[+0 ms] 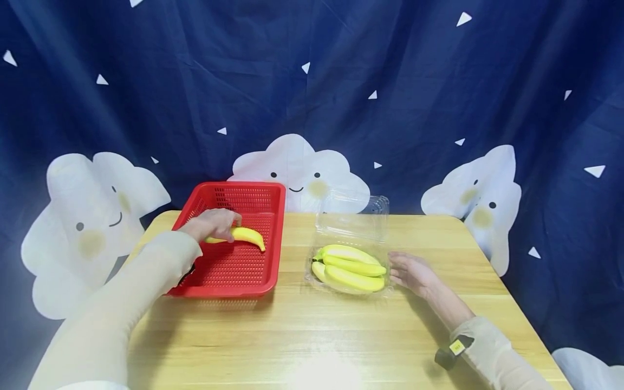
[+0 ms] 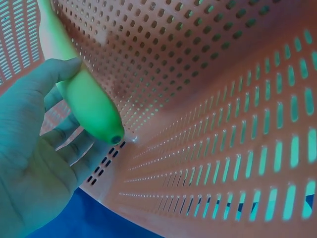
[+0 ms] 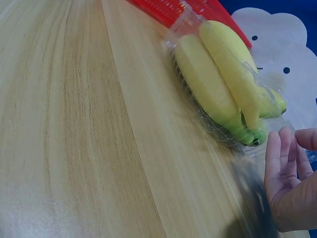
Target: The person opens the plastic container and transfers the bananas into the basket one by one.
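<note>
Inside the red plastic basket (image 1: pixel 279 238), my left hand (image 1: pixel 214 223) holds a yellow banana (image 1: pixel 251 237) between thumb and fingers. In the left wrist view, the thumb lies across the banana (image 2: pixel 94 104), whose greenish, dark-tipped end points to the basket's perforated wall. To the right stands a clear plastic clamshell box (image 1: pixel 352 219) with its lid raised at the back. Several bananas (image 1: pixel 353 277) lie side by side in it. My right hand (image 1: pixel 411 272) is at the box's right side, fingers extended, fingertips right at the clear edge; nothing shows in its palm.
Both containers stand on a light wooden table (image 1: pixel 312 330), basket at the left, box right of centre. A dark blue curtain (image 1: pixel 302 97) with white clouds hangs just behind the table's far edge. The raised lid reaches up in front of it.
</note>
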Demonstrator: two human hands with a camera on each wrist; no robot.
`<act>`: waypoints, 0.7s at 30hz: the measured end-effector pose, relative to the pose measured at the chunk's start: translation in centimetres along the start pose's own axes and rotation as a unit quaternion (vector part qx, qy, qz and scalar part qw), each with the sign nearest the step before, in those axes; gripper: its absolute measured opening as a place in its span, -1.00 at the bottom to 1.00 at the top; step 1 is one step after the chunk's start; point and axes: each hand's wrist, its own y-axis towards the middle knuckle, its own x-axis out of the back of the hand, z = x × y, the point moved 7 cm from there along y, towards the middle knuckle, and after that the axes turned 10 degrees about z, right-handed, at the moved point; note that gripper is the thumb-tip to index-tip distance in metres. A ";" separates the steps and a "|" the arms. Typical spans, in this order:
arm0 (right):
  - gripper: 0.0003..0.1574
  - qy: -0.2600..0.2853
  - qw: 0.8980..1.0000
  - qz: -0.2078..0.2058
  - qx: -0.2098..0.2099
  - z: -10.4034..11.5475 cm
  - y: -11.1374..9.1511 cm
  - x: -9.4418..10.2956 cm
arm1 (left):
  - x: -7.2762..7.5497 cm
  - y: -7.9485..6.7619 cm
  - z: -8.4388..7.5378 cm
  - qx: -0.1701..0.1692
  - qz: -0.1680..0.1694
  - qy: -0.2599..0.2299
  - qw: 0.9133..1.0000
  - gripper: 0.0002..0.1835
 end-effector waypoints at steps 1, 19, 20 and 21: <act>-0.25 0.000 1.000 0.000 0.000 0.0 0.0 0.0 | 0.0 0.0 -0.1 -0.003 0.004 -0.002 1.000 -0.60; -0.31 -0.006 1.000 0.001 0.002 0.0 -0.1 0.0 | -0.8 0.7 -0.6 -0.043 0.022 0.021 0.999 -0.63; -0.29 -0.008 1.000 0.002 0.002 0.0 -0.1 0.0 | -0.8 0.8 -0.7 -0.046 0.020 0.027 0.998 -0.64; -0.28 -0.009 1.000 0.000 0.003 0.0 -0.1 0.0 | -0.7 0.8 -0.8 -0.046 0.019 0.028 0.998 -0.63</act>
